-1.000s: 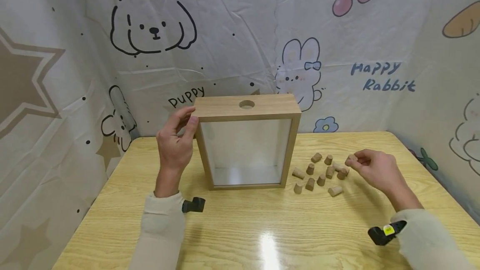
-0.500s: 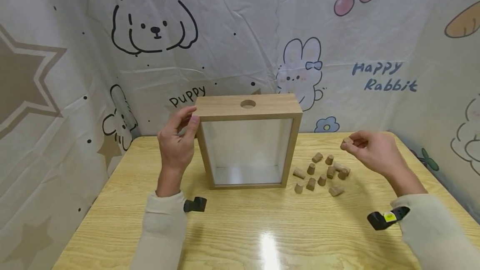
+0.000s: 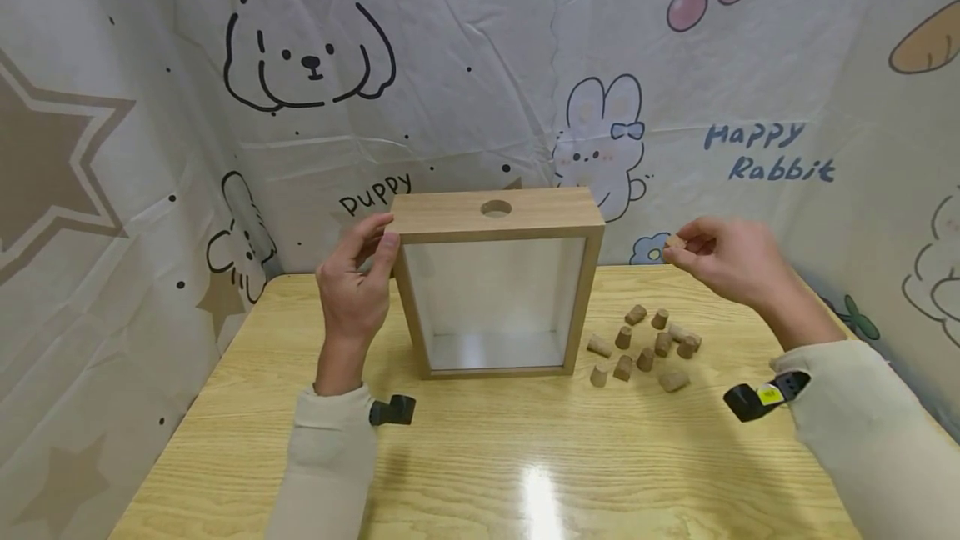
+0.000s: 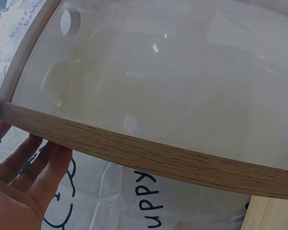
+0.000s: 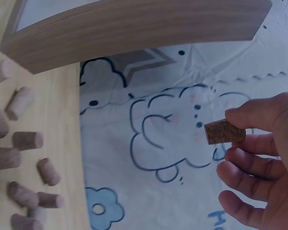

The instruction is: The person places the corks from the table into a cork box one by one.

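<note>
A wooden box (image 3: 442, 213) with a clear front panel and a round hole (image 3: 497, 208) in its top stands upright on the table. My left hand (image 3: 354, 282) rests against its upper left corner, thumb and fingertips touching the wood; in the left wrist view those fingers (image 4: 50, 172) reach the side edge. Above the table, right of the box, my right hand (image 3: 731, 261) pinches a small tapered cork (image 5: 224, 132) between thumb and index finger. Its other fingers are loosely bent. Several loose corks (image 3: 646, 359) lie or stand on the tabletop below that hand.
The wood-grain table (image 3: 480, 457) runs up to a printed cloth backdrop (image 3: 465, 90) behind the box. Cloth also hangs at both sides. A small black camera (image 3: 392, 409) sits at the left wrist, and another at the right.
My right hand has lifted the cork from beside the loose ones and carried it up and slightly left. The left hand stays at the box's corner.
</note>
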The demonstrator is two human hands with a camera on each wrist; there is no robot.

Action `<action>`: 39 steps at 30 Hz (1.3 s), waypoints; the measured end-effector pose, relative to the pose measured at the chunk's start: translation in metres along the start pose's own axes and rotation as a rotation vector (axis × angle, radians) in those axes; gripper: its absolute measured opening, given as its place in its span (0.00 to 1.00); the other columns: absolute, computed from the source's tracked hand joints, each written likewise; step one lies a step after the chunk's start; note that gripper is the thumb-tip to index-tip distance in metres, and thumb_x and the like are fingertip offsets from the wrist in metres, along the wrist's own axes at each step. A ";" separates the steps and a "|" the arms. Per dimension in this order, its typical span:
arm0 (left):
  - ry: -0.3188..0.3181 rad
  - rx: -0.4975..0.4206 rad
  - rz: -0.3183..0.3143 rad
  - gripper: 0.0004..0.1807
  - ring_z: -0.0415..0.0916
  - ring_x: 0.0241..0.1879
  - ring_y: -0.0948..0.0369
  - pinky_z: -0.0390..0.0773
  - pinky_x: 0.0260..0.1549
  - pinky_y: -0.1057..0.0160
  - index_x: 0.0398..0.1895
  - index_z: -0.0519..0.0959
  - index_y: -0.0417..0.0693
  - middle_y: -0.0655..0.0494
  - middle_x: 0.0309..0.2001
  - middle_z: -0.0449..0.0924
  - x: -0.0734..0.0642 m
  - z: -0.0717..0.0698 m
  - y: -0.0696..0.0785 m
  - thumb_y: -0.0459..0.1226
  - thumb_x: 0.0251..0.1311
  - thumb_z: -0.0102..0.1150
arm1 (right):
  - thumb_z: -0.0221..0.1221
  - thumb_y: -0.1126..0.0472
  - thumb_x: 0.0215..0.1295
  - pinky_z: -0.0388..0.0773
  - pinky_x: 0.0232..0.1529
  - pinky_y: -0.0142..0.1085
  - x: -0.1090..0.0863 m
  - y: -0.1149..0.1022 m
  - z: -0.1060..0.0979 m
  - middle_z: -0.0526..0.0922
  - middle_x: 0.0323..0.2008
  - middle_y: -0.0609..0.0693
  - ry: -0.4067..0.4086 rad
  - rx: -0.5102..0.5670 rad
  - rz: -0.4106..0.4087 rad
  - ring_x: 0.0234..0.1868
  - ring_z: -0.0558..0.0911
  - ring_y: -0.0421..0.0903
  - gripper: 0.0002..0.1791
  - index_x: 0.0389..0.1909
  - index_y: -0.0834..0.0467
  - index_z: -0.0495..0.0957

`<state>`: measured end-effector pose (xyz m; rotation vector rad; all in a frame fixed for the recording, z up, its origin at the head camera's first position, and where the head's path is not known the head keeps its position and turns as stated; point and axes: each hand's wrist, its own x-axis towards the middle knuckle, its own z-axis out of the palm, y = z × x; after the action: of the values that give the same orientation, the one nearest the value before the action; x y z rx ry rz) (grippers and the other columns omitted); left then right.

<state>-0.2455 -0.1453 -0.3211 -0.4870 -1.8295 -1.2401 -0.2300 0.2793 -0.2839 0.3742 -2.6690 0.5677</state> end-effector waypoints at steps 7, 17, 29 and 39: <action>0.006 -0.001 -0.007 0.13 0.84 0.44 0.56 0.80 0.42 0.69 0.53 0.84 0.44 0.49 0.46 0.86 -0.001 -0.001 0.000 0.32 0.68 0.60 | 0.67 0.56 0.64 0.76 0.34 0.47 0.018 -0.020 -0.010 0.85 0.30 0.54 0.006 0.006 -0.046 0.31 0.82 0.52 0.17 0.40 0.68 0.84; 0.002 -0.017 -0.014 0.13 0.83 0.46 0.53 0.81 0.47 0.55 0.52 0.85 0.44 0.50 0.47 0.86 0.002 0.000 0.003 0.31 0.67 0.61 | 0.67 0.55 0.63 0.76 0.35 0.48 0.039 -0.050 -0.024 0.85 0.28 0.52 0.072 0.018 -0.086 0.30 0.83 0.51 0.15 0.38 0.65 0.86; -0.024 -0.033 0.003 0.13 0.84 0.44 0.52 0.81 0.46 0.61 0.52 0.84 0.42 0.49 0.47 0.85 0.005 -0.001 0.003 0.30 0.66 0.62 | 0.65 0.53 0.65 0.76 0.37 0.51 0.052 -0.074 -0.032 0.85 0.32 0.56 0.076 0.008 -0.106 0.34 0.82 0.54 0.17 0.41 0.65 0.85; -0.029 -0.051 0.015 0.12 0.85 0.43 0.49 0.82 0.37 0.68 0.52 0.84 0.39 0.44 0.46 0.85 0.004 -0.004 0.002 0.31 0.67 0.61 | 0.65 0.53 0.63 0.75 0.36 0.46 0.066 -0.092 -0.030 0.85 0.31 0.54 0.081 0.040 -0.140 0.33 0.82 0.52 0.16 0.41 0.64 0.86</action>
<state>-0.2447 -0.1489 -0.3162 -0.5480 -1.8189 -1.2780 -0.2488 0.1997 -0.2008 0.5337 -2.5330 0.5809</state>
